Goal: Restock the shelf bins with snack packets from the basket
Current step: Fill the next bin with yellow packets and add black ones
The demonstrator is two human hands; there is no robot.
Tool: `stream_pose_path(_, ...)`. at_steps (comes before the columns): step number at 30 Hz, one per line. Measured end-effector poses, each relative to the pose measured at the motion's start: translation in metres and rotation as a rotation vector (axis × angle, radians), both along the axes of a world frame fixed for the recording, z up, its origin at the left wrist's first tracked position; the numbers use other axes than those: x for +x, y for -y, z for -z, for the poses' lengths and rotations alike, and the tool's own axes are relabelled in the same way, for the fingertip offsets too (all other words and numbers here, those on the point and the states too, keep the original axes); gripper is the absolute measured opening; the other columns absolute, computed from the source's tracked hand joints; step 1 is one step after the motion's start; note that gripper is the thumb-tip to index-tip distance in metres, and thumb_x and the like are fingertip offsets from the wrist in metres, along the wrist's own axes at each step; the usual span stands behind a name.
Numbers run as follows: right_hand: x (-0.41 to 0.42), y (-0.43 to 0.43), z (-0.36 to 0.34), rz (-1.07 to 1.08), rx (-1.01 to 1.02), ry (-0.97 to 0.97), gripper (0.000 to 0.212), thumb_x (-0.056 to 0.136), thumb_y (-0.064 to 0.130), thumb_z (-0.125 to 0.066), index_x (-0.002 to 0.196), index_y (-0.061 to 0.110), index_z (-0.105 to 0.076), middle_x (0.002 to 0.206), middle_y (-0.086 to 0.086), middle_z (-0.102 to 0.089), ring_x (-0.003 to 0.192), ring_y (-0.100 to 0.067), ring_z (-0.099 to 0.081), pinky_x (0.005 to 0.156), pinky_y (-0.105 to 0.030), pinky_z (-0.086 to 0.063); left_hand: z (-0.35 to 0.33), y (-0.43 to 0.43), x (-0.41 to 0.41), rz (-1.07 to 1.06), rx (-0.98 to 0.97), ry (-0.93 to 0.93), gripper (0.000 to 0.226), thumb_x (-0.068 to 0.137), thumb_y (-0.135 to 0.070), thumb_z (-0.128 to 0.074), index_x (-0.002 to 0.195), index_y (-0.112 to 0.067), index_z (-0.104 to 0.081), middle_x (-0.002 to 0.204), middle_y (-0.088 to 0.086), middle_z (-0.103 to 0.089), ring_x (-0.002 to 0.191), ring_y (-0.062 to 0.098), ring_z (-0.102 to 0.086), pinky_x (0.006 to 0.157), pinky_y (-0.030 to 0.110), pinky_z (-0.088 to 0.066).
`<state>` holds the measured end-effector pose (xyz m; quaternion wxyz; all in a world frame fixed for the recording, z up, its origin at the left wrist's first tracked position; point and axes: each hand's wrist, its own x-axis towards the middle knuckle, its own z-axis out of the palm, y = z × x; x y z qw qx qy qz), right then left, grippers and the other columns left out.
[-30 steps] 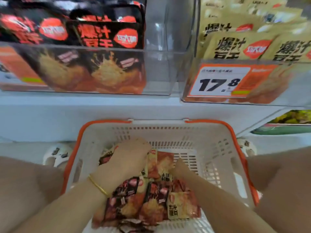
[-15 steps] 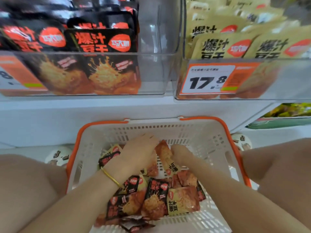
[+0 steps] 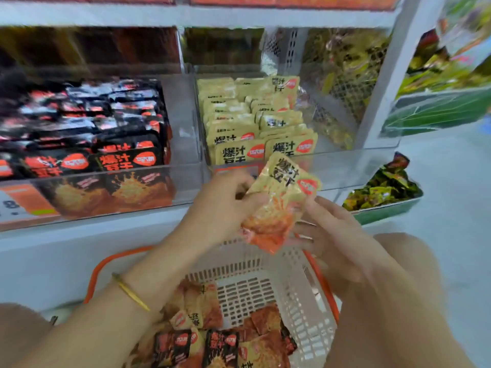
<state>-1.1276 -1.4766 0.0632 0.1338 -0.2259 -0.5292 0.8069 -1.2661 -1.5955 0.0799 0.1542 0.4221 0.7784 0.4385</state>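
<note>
In front of the yellow bin (image 3: 345, 168) hangs one yellow packet (image 3: 281, 197), newly raised from the basket (image 3: 322, 282), left hand (image 3: 220, 208) pinching it, right hand (image 3: 334, 235) open alongside, seemingly ready for slotting.

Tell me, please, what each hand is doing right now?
Left hand: holding the yellow snack packet.
Right hand: open, fingers straight beside the packet.

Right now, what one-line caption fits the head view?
Left hand grips a yellow snack packet, right hand touching it, above the basket, before the yellow-packet bin.
</note>
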Motion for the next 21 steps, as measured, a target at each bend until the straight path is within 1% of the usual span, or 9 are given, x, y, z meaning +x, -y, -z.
stream_pose_path(2,-0.003,0.000,-0.019,0.006,0.048,-0.082,0.025,0.072,0.016,-0.063,0.096,0.007,-0.065,0.085,-0.008,-0.073,0.073,-0.020,-0.070,0.064,-0.033,-0.060,-0.026,-0.021,0.007,-0.028,0.114,0.015,0.020,0.084,-0.028,-0.068,0.078,-0.010,-0.062,0.076,0.012,-0.068,0.069,0.029,-0.063,0.065,0.043,-0.051)
stream_pose_path(4,-0.011,-0.018,-0.042,0.141,0.165,-0.102,0.021,0.071,0.012,-0.066,0.091,0.005,-0.066,0.077,-0.007,-0.072,0.067,-0.020,-0.068,0.059,-0.030,-0.059,-0.045,-0.041,0.007,-0.055,0.194,-0.035,0.026,0.085,-0.029,-0.067,0.080,-0.004,-0.062,0.075,0.015,-0.067,0.067,0.024,-0.061,0.067,0.038,-0.050)
stream_pose_path(7,-0.028,-0.075,-0.081,0.389,0.445,-0.083,0.015,0.081,0.007,-0.068,0.096,0.005,-0.067,0.081,-0.006,-0.073,0.069,-0.018,-0.070,0.060,-0.031,-0.059,-0.069,-0.068,-0.011,-0.127,0.253,-0.270,0.011,0.092,-0.027,-0.057,0.089,-0.018,-0.062,0.082,-0.012,-0.063,0.077,-0.003,-0.057,0.074,0.017,-0.046)
stream_pose_path(9,-0.049,-0.120,-0.096,0.510,0.760,0.061,0.019,0.081,0.008,-0.068,0.099,0.002,-0.066,0.082,-0.006,-0.069,0.069,-0.017,-0.069,0.061,-0.033,-0.060,-0.076,-0.086,-0.032,-0.143,0.100,-0.454,0.021,0.095,-0.031,-0.049,0.105,-0.018,-0.062,0.104,-0.005,-0.064,0.098,0.008,-0.058,0.088,0.030,-0.046)
stream_pose_path(12,-0.102,-0.175,-0.089,0.418,1.127,0.420,0.023,0.077,0.012,-0.072,0.099,0.005,-0.068,0.090,-0.012,-0.067,0.084,-0.024,-0.065,0.068,-0.032,-0.051,-0.075,-0.114,-0.062,-0.070,-0.299,-0.585,0.045,0.098,-0.039,-0.035,0.128,-0.010,-0.052,0.133,0.013,-0.051,0.122,0.028,-0.047,0.101,0.041,-0.039)
stream_pose_path(15,-0.162,-0.211,-0.062,0.253,1.041,0.557,0.042,0.077,0.020,-0.077,0.114,0.006,-0.063,0.112,-0.011,-0.066,0.094,-0.021,-0.062,0.073,-0.030,-0.047,-0.066,-0.137,-0.080,0.022,-0.593,-0.651,0.059,0.099,-0.047,-0.023,0.145,-0.010,-0.031,0.152,0.016,-0.027,0.139,0.030,-0.027,0.113,0.045,-0.025)
stream_pose_path(17,-0.192,-0.225,-0.044,0.223,1.008,0.580,0.040,0.079,0.022,-0.075,0.113,0.006,-0.061,0.112,-0.006,-0.064,0.102,-0.021,-0.062,0.082,-0.031,-0.050,-0.060,-0.142,-0.088,0.059,-0.688,-0.634,0.063,0.099,-0.051,-0.017,0.151,-0.015,-0.017,0.158,0.012,-0.010,0.146,0.026,-0.010,0.118,0.043,-0.014)
stream_pose_path(19,-0.212,-0.237,-0.028,0.200,1.057,0.635,0.031,0.080,0.024,-0.073,0.100,0.004,-0.060,0.100,-0.004,-0.064,0.090,-0.014,-0.064,0.077,-0.025,-0.052,-0.055,-0.140,-0.091,0.077,-0.725,-0.617,0.063,0.098,-0.053,-0.015,0.152,-0.021,-0.006,0.159,0.007,0.004,0.147,0.022,0.003,0.119,0.041,-0.006)
stream_pose_path(21,-0.223,-0.239,-0.018,0.186,1.088,0.687,0.027,0.084,0.026,-0.068,0.075,0.006,-0.053,0.078,-0.005,-0.058,0.064,-0.010,-0.062,0.058,-0.017,-0.049,-0.051,-0.136,-0.093,0.087,-0.713,-0.614,0.062,0.098,-0.053,-0.016,0.152,-0.024,-0.002,0.159,0.004,0.010,0.146,0.020,0.008,0.120,0.040,-0.002)
